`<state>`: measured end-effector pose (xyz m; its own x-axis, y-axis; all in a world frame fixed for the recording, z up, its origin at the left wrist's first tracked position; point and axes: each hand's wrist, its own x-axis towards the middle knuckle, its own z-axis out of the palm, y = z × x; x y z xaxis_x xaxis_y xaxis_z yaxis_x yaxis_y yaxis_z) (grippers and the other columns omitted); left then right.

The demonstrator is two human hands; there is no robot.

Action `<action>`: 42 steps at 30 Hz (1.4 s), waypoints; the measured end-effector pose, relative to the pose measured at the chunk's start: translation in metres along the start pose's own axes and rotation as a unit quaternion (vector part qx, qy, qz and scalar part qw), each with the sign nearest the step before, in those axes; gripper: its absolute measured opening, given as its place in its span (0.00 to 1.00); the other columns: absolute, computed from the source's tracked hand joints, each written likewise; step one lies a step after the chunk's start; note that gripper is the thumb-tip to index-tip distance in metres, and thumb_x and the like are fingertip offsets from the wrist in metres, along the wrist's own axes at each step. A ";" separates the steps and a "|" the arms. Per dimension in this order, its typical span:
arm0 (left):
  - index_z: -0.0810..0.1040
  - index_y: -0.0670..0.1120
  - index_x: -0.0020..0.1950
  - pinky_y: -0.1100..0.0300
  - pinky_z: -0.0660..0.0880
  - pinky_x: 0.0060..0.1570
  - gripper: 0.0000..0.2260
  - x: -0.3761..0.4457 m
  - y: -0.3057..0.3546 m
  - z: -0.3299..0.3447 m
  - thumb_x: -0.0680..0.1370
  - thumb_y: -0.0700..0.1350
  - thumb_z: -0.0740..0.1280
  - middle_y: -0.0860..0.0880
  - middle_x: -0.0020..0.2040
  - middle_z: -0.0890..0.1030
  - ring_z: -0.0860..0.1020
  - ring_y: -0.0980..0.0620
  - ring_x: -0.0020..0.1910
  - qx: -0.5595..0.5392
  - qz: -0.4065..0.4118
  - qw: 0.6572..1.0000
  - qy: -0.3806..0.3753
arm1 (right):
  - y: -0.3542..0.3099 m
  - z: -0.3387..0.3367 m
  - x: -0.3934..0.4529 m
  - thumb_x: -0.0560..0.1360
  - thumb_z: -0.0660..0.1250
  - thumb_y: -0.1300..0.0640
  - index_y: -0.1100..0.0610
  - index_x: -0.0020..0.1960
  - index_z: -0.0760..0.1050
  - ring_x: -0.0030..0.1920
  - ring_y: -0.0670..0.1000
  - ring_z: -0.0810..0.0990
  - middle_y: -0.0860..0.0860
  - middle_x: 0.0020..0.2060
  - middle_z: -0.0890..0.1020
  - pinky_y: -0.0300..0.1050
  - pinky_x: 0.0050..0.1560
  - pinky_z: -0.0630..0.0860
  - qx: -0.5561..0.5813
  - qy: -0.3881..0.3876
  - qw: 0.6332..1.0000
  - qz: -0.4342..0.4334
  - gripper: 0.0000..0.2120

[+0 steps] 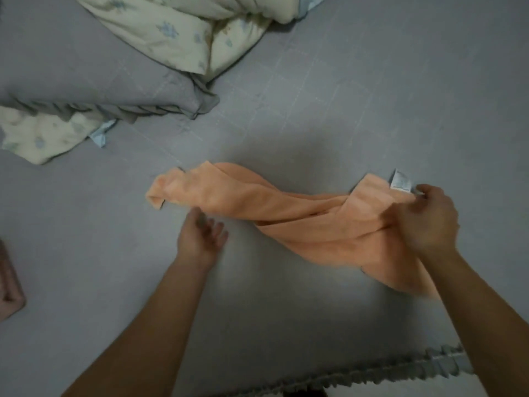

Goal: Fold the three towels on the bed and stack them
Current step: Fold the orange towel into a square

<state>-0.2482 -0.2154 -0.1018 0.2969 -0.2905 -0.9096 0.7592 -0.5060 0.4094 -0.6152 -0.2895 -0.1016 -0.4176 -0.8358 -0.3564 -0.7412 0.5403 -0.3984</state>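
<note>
Gripping orange towel (286, 213) in right hand (426, 222), left hand (200, 233) beside it

Two bare forearms, no sleeves, watch or rings visible; left hand (201, 234) and right hand (426, 222) ungloved, slightly motion-blurred.

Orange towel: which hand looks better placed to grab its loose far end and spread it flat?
Probably the left hand: it is open, holding nothing, beside the orange towel's loose end. The right hand already grips the other end.
</note>
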 end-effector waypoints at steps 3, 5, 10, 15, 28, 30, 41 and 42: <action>0.73 0.47 0.65 0.47 0.77 0.54 0.17 0.029 0.047 0.007 0.78 0.50 0.67 0.45 0.57 0.80 0.80 0.45 0.54 0.019 0.114 0.993 0.015 | -0.032 0.026 -0.006 0.65 0.72 0.42 0.47 0.66 0.69 0.60 0.64 0.75 0.58 0.60 0.77 0.58 0.59 0.71 -0.091 -0.085 0.985 -0.121 0.32; 0.65 0.47 0.71 0.42 0.78 0.55 0.24 0.042 0.062 0.014 0.77 0.42 0.68 0.42 0.62 0.78 0.80 0.41 0.57 0.088 0.141 0.984 0.061 | -0.045 0.050 -0.022 0.66 0.70 0.40 0.44 0.67 0.65 0.59 0.63 0.74 0.57 0.60 0.74 0.57 0.59 0.69 -0.138 -0.154 0.965 -0.161 0.32; 0.75 0.44 0.63 0.47 0.78 0.49 0.14 0.032 0.056 -0.007 0.78 0.42 0.64 0.43 0.51 0.80 0.79 0.43 0.53 0.084 0.116 0.990 0.020 | -0.065 0.093 -0.072 0.72 0.65 0.52 0.50 0.63 0.68 0.53 0.62 0.80 0.59 0.54 0.81 0.51 0.49 0.74 -0.159 -0.239 0.943 -0.169 0.20; 0.76 0.47 0.61 0.47 0.76 0.51 0.15 -0.004 0.058 -0.092 0.75 0.42 0.59 0.42 0.58 0.79 0.77 0.43 0.56 0.049 0.093 0.994 -0.039 | -0.133 0.109 -0.134 0.72 0.67 0.51 0.48 0.48 0.71 0.50 0.61 0.80 0.56 0.47 0.83 0.45 0.40 0.67 -0.082 -0.268 0.926 -0.251 0.08; 0.76 0.42 0.46 0.54 0.77 0.47 0.08 -0.126 0.284 -0.250 0.74 0.35 0.59 0.46 0.43 0.77 0.76 0.49 0.45 0.051 0.485 0.873 -0.014 | -0.358 0.062 -0.244 0.68 0.68 0.60 0.47 0.44 0.70 0.39 0.42 0.71 0.44 0.40 0.73 0.31 0.39 0.65 0.173 -0.049 0.876 -0.447 0.10; 0.76 0.40 0.53 0.53 0.78 0.54 0.11 -0.131 0.282 -0.274 0.73 0.32 0.60 0.45 0.47 0.78 0.78 0.54 0.47 0.139 0.522 0.841 0.037 | -0.336 0.075 -0.248 0.68 0.68 0.63 0.56 0.45 0.75 0.45 0.51 0.75 0.49 0.44 0.77 0.43 0.45 0.70 0.116 -0.024 0.884 -0.452 0.07; 0.74 0.51 0.65 0.66 0.77 0.53 0.21 -0.109 0.034 -0.302 0.77 0.33 0.57 0.51 0.63 0.81 0.80 0.56 0.58 0.254 0.226 0.925 -0.171 | -0.203 0.169 -0.383 0.78 0.62 0.43 0.53 0.54 0.78 0.50 0.56 0.83 0.55 0.50 0.85 0.56 0.53 0.79 0.224 -0.385 0.884 0.140 0.15; 0.71 0.51 0.68 0.61 0.78 0.54 0.24 -0.105 0.019 -0.305 0.78 0.30 0.55 0.47 0.66 0.78 0.79 0.52 0.58 0.225 0.187 0.950 -0.107 | -0.199 0.173 -0.395 0.77 0.63 0.42 0.53 0.56 0.78 0.51 0.56 0.83 0.55 0.51 0.84 0.57 0.55 0.79 0.202 -0.404 0.883 0.129 0.17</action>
<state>-0.0882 0.0530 -0.0196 0.3359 -0.6530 -0.6788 0.2855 -0.6162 0.7340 -0.2121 -0.0500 -0.0282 0.0865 -0.4258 -0.9007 -0.3594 0.8299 -0.4268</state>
